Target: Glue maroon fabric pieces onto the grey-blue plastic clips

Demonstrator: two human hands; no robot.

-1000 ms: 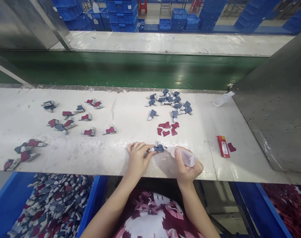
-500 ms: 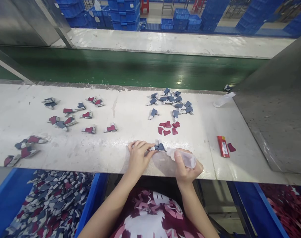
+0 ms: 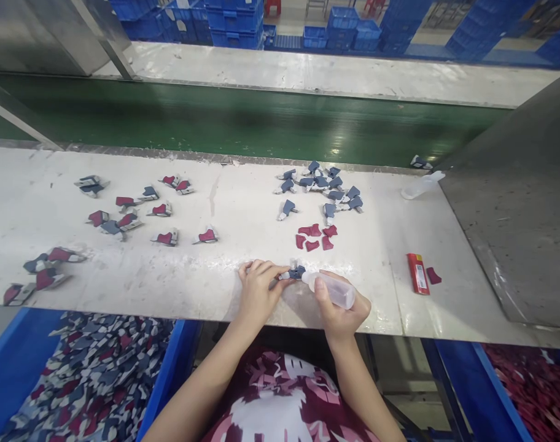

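My left hand [image 3: 260,288] pinches a small blue-and-grey plastic part [image 3: 297,272] by its light end, just above the white table. Wrapped round a translucent squeeze bottle [image 3: 339,291] is my right hand [image 3: 342,313]; the bottle's nozzle meets the blue side of the part. Beyond my hands lie several loose red pieces [image 3: 312,245], and behind them a cluster of blue-and-grey parts [image 3: 319,182]. To the left, several parts with red faces [image 3: 166,237] are scattered on the table.
A red-and-yellow box [image 3: 417,274] lies at right beside a single red piece [image 3: 433,275]. A second clear bottle [image 3: 422,185] rests near the metal housing [image 3: 519,233]. A green conveyor belt [image 3: 243,126] runs behind the table. Blue bins [image 3: 181,350] filled with parts stand below the front edge.
My right hand has moved left with the squeeze bottle, bringing its nozzle up against the part. My left hand stays in place, holding the part.
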